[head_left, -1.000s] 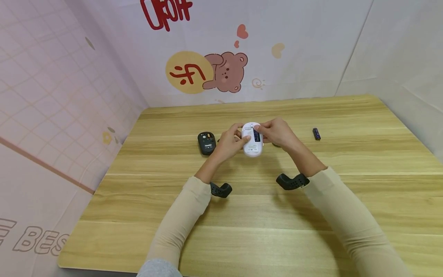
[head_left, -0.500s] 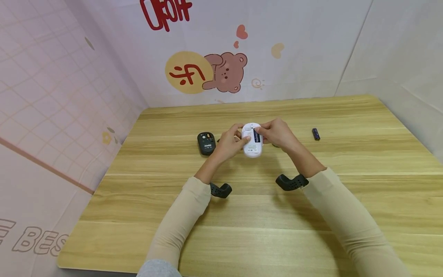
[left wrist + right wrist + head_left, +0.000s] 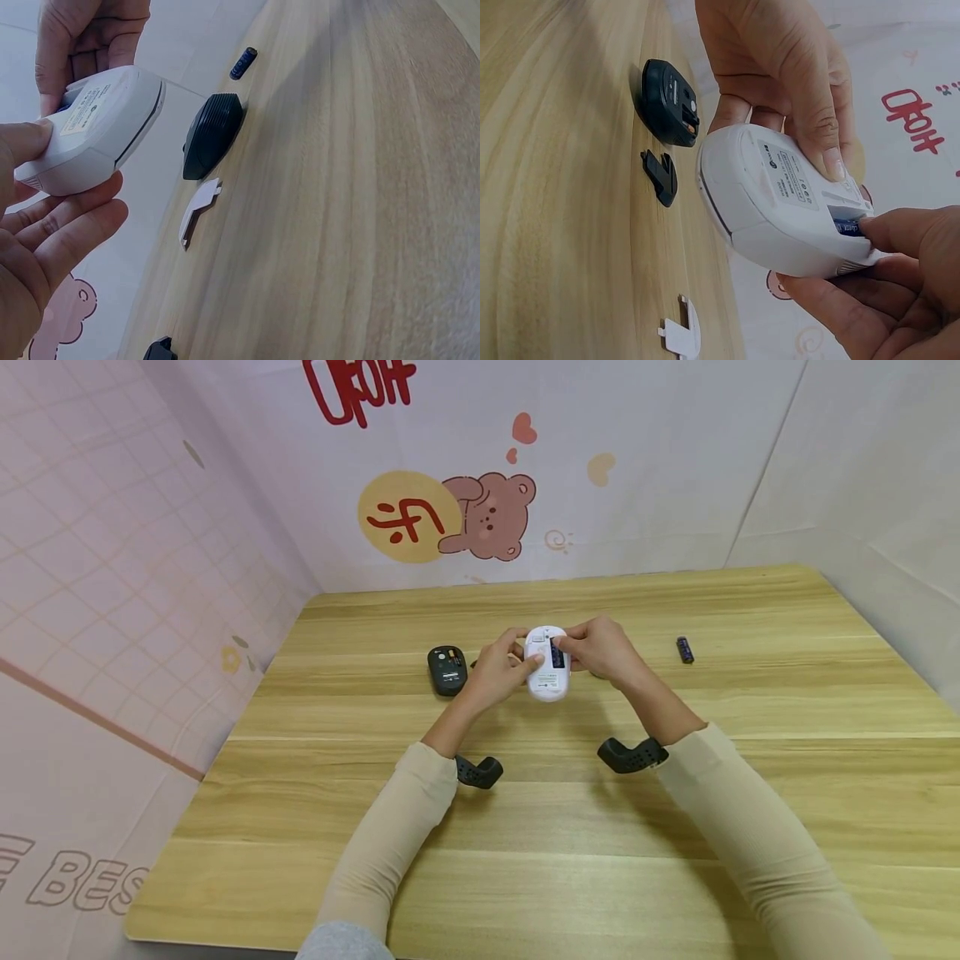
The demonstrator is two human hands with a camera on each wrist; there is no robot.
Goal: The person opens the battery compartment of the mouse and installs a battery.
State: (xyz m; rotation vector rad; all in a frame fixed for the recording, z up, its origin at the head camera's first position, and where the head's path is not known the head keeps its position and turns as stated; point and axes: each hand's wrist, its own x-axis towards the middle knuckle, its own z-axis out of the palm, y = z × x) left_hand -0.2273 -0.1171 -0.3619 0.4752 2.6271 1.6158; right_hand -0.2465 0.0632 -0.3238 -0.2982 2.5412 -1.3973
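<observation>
A white computer mouse [image 3: 547, 685] is held underside up above the table, its battery compartment uncovered. My left hand [image 3: 495, 670] grips its left side, thumb on the underside and fingers beneath. On the other side, my right hand [image 3: 602, 647] holds the mouse edge. Its thumb presses on a dark blue battery [image 3: 847, 226] in the compartment, covering part of it. The white battery cover [image 3: 199, 210] lies on the table beyond. A black mouse [image 3: 448, 671] rests upside down to the left, with a battery showing in its uncovered compartment.
A black battery cover [image 3: 660, 178] lies near the black mouse. One loose battery [image 3: 686, 650] is on the table at the right. A black ridged object [image 3: 214, 135] sits beside the white cover, mostly hidden behind my right hand in the head view. A printed cloth wall [image 3: 652, 468] borders the table.
The right thumb has shifted slightly down along the battery compartment, and the white mouse has tilted a little. Both hands keep their places on it.
</observation>
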